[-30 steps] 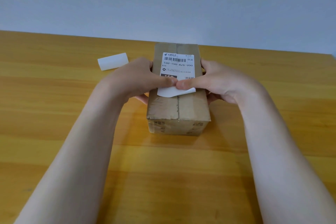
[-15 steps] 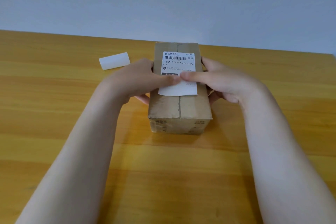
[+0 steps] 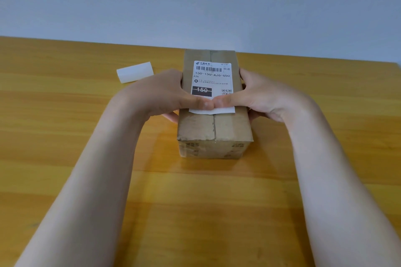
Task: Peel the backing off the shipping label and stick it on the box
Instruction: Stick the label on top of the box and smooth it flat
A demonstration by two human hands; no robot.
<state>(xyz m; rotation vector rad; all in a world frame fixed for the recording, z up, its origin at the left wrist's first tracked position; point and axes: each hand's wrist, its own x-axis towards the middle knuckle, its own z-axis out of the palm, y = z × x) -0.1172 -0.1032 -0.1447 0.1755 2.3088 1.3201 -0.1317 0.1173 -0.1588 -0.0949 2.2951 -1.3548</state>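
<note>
A brown cardboard box (image 3: 213,128) stands on the wooden table, long side pointing away from me. The white shipping label (image 3: 211,78) with barcode and a black "150" block lies flat on the box top. My left hand (image 3: 160,93) clasps the box's left side, and its thumb presses the label's near part. My right hand (image 3: 267,95) clasps the right side, thumb also on the label. The two thumb tips meet near the label's lower edge. The fingers behind the box are hidden.
A curled white strip of peeled backing paper (image 3: 135,72) lies on the table (image 3: 65,136) to the left of the box, just beyond my left hand. A plain grey-blue wall rises behind the table's far edge.
The label's near end, lifted and curled a second ago, now lies flat on the box. Both thumbs slid toward me along the label, uncovering the "150" block.
</note>
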